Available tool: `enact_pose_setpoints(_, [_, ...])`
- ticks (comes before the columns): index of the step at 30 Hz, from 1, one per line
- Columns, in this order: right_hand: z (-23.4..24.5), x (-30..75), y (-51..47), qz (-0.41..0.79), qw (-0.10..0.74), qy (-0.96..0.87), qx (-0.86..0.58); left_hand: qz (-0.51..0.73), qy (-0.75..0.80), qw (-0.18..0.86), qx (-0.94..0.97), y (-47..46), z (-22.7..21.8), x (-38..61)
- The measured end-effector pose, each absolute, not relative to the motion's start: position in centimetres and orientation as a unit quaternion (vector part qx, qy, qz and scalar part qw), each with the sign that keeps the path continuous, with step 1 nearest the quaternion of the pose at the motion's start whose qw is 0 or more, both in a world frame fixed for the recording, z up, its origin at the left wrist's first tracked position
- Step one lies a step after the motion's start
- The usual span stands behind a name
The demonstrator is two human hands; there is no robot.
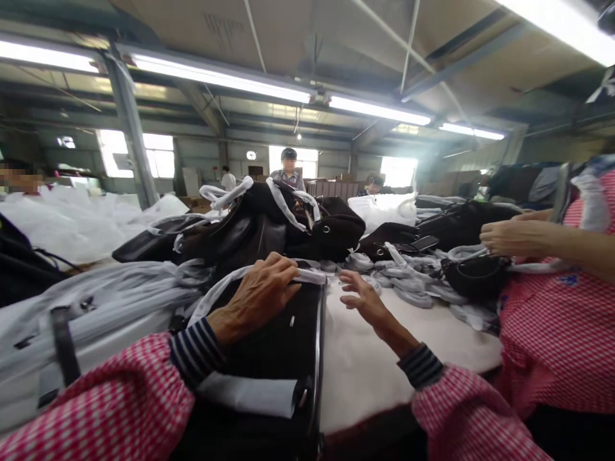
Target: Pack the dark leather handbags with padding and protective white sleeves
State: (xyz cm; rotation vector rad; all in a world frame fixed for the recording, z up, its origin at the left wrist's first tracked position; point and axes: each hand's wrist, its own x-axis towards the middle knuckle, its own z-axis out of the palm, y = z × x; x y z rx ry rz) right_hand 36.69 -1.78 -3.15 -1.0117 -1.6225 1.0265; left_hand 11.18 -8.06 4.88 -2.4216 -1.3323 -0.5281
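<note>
A black bag (269,346) lies before me, with a white-wrapped handle (218,291) along its upper edge and a white-wrapped piece near its lower end. Over the bag's upper part is my left hand (262,294), its fingers bent and the thumb apart. Its fingertips are close to the white wrapping; whether they touch it I cannot tell. To the right of the bag, my right hand (368,304) hovers above the pale tabletop (384,371), fingers apart and holding nothing.
More black bags (259,224) with wrapped handles are heaped behind. Bundled grey-white straps (144,285) lie at left, and several coiled wrapped straps (408,282) at right. Beside me at right, a co-worker's hand (514,237) is near a small black bag (475,275). White wrapping (91,218) is piled at far left.
</note>
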Motion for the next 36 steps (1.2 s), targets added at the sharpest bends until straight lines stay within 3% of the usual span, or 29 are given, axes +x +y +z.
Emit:
enact_pose_setpoints(6, [-1.2, 34.4, 3.5, 0.468, 0.338, -0.752, -0.319, -0.091, -0.470, 0.144, -0.866, -2.8, 4.8, 11.6])
enact_pose_setpoints(13, [-0.4, 35.3, 4.9, 0.472, 0.265, -0.792, -0.283, -0.144, -0.472, 0.136, -0.859, -2.7, 2.4, 8.9])
enact_pose_setpoints(17, [0.5, 35.1, 4.5, 0.485, 0.278, -0.788, -0.259, -0.241, -0.442, 0.118, -0.856, -3.0, 1.7, 7.3])
enact_pose_setpoints(25, [0.7, 33.1, 4.7, 0.550, 0.340, -0.728, -0.230, -0.318, -0.423, 0.079, -0.845, -2.9, 0.7, 6.3])
enact_pose_setpoints(31, [1.8, 31.4, 5.2, 0.553, 0.384, -0.705, -0.222, -0.383, -0.443, -0.011, -0.811, -4.3, 2.2, 5.0])
enact_pose_setpoints(33, [3.2, 31.1, 5.4, 0.534, 0.339, -0.755, -0.174, -0.393, -0.452, -0.055, -0.799, -4.9, 3.0, 4.7])
enact_pose_setpoints(36, [5.6, 30.6, 5.8, 0.520, 0.207, -0.823, -0.098, -0.382, -0.457, -0.110, -0.796, -5.8, 4.0, 4.7])
